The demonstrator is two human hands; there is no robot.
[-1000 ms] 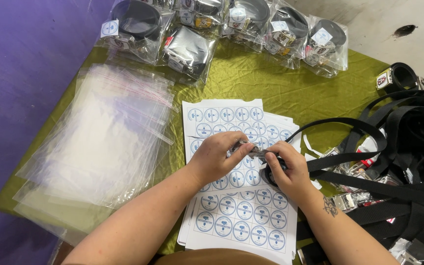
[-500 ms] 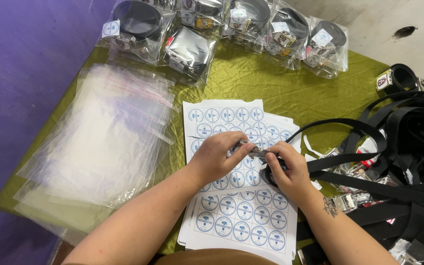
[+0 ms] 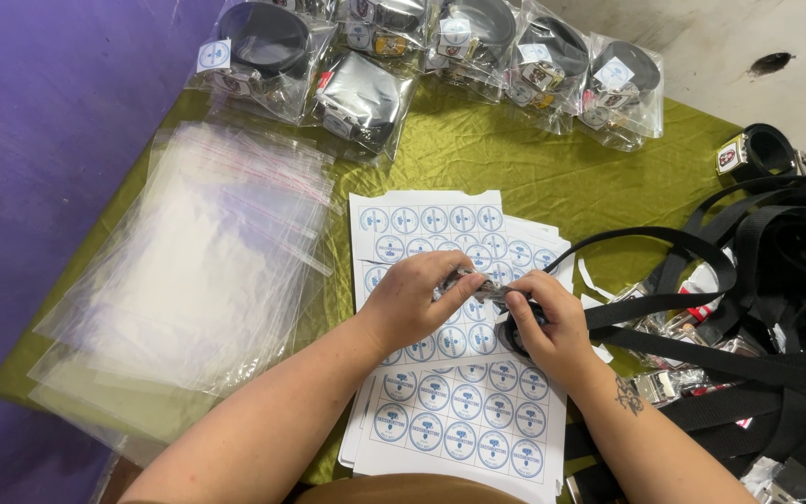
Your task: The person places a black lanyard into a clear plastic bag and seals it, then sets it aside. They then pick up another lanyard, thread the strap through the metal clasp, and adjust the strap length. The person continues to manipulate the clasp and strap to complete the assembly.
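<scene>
While the fingers are hiding most of it, the left hand (image 3: 414, 303) and right hand (image 3: 545, 322) are pinching a buckle (image 3: 474, 285) between them, over the stickers (image 3: 464, 411). Bags (image 3: 188, 280) are lying left; belts (image 3: 776, 308) are tangling right.

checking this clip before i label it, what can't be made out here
- Head view: small metal buckle between left hand and right hand; fingers cover most of it, so each grip is unclear.
- White sheets of round blue stickers: print too small.
- Pile of black webbing belts: cut off by right edge.
</scene>
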